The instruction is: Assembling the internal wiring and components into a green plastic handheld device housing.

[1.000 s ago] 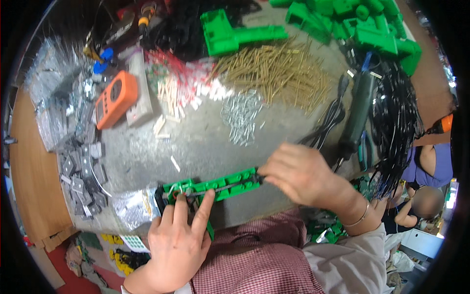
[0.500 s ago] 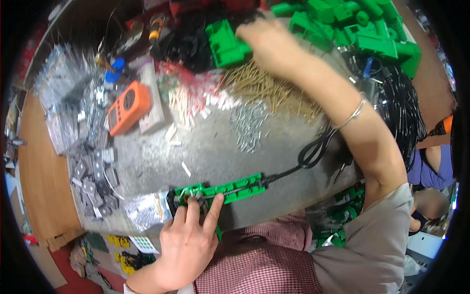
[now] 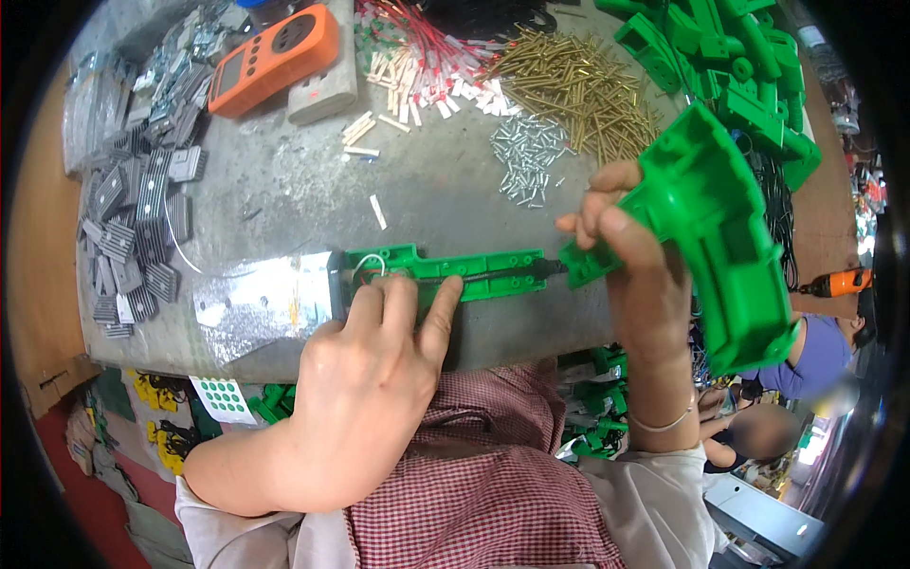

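1. Right hand (image 3: 646,275): raised from the wrist, fingers curled round the narrow stem of a green cover (image 3: 744,256), its wide end tilted up to the right of the grip
2. Left hand (image 3: 372,375): palm down, fingers slightly spread, fingertips pressing on a black cord (image 3: 512,272) in a green half-shell (image 3: 488,259), which lies on the table left of the right hand's grip
3. Beyond that grip, on its far side, lie silver screws (image 3: 526,156) and brass rods (image 3: 583,90)
4. Half a second ago the right hand reached across the table to the cover; now it holds it near the half-shell, while the left hand stays pressed there
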The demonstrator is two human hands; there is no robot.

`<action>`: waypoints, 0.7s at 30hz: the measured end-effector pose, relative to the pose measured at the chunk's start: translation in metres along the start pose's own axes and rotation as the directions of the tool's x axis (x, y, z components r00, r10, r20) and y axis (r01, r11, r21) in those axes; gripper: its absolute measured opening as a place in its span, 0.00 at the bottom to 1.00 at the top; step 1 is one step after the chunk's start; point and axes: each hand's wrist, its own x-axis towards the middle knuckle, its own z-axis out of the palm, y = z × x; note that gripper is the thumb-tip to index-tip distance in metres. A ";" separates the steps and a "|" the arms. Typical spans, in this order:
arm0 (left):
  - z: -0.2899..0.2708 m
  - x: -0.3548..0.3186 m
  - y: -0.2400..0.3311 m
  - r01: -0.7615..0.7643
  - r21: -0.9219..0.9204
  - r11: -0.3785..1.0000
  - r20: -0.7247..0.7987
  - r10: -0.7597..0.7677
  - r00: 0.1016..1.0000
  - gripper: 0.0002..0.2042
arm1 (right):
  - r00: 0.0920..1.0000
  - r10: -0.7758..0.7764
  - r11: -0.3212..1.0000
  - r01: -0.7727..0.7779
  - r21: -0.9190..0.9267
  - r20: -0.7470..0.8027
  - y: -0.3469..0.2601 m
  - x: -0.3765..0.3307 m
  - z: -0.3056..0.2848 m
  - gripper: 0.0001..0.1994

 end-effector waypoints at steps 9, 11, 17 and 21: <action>0.008 -0.004 0.007 0.083 -0.046 0.995 0.018 -0.082 0.996 0.35 | 0.985 -0.169 0.969 0.172 -0.178 0.031 0.009 -0.016 0.013 0.08; 0.010 -0.003 0.008 0.091 -0.017 0.996 0.016 -0.091 0.996 0.33 | 0.980 -0.186 0.953 0.199 -0.228 0.077 0.008 -0.017 0.018 0.09; -0.005 -0.014 0.005 0.122 0.010 0.993 0.043 -0.122 0.992 0.26 | 0.899 -0.299 0.772 0.425 -0.474 0.319 0.026 -0.007 0.040 0.15; -0.016 -0.051 -0.015 0.144 -0.285 0.948 -0.187 -0.202 0.961 0.25 | 0.926 -0.150 0.821 0.312 -0.478 0.346 0.023 -0.006 0.037 0.16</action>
